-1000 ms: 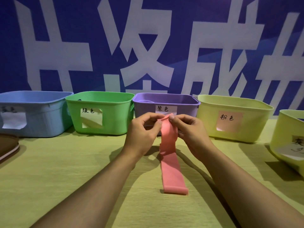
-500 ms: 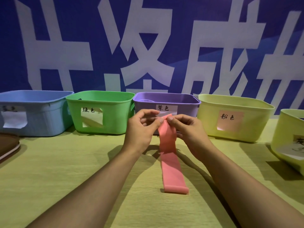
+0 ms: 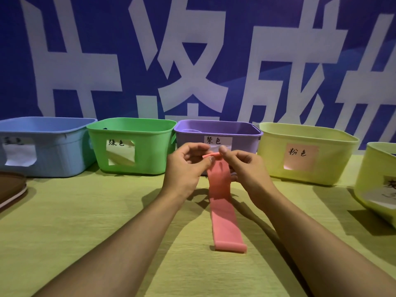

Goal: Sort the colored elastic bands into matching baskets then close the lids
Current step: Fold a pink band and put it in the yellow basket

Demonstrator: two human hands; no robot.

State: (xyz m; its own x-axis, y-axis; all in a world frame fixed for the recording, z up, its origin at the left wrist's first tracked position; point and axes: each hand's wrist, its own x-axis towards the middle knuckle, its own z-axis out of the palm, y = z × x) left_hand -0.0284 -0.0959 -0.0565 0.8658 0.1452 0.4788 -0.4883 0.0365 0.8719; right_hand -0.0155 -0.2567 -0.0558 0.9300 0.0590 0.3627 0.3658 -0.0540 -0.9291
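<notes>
— Hands?
— Left hand (image 3: pixel 186 168) and right hand (image 3: pixel 246 166) raised side by side above the yellow-green tablecloth (image 3: pixel 85 221), in front of the purple basket (image 3: pixel 242 144). Both curled, both pinching the top end of the pink elastic band (image 3: pixel 222 206); left thumb and forefinger on its left corner, right thumb on its right corner. Top edge rolled or folded over into a narrow lip between the two thumbs.
— And the rest of the band?
— Hanging down from the fingers as a flat strip, then lying along the cloth toward the camera, lower end resting flat on the table between the two forearms. Not in any basket.
— Baskets?
— Five in a row along the back, all without lids. From the left: blue basket (image 3: pixel 53 151), green basket (image 3: pixel 145 151), purple, then a pale yellow basket (image 3: pixel 334 159) carrying a pink label, then a second pale yellow basket (image 3: pixel 372 189) at the right edge, only partly in view and turned at an angle. Paper labels with handwriting on each front. Something pale just visible inside the purple one — too little showing to name.
— Anything else?
— Brown rounded lid (image 3: pixel 10 189) with a light rim at the far left edge, flat on the cloth. Behind everything, a blue backdrop (image 3: pixel 246 50) with large white characters.
</notes>
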